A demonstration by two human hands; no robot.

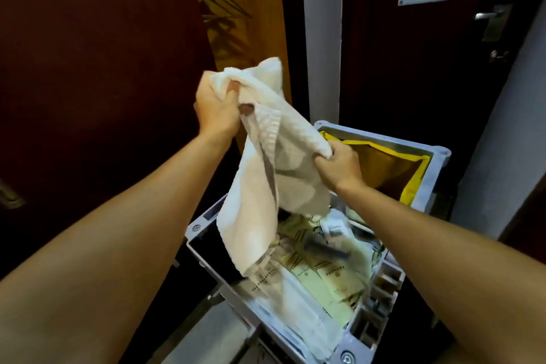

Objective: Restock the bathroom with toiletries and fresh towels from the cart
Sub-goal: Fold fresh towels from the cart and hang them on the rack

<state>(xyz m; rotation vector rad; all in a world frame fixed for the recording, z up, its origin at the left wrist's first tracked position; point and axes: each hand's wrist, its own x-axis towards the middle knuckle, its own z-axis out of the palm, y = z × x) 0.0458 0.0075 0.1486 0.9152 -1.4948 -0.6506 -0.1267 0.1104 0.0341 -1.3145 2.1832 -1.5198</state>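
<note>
With both hands, left (217, 108) and right (339, 164), gripping the towel (266, 186), lift it clear of the cart (437, 156) before folding.

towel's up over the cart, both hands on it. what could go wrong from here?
1. The towel's loose lower end hangs into the cart tray and lies against the toiletry packets; lifting it may drag some out of place.
2. The left hand and right hand only bunch its upper edges, so it hangs unfolded and could slip or trail.
3. The open yellow bag sits just behind the right hand; a swing might drop the towel in.
</note>
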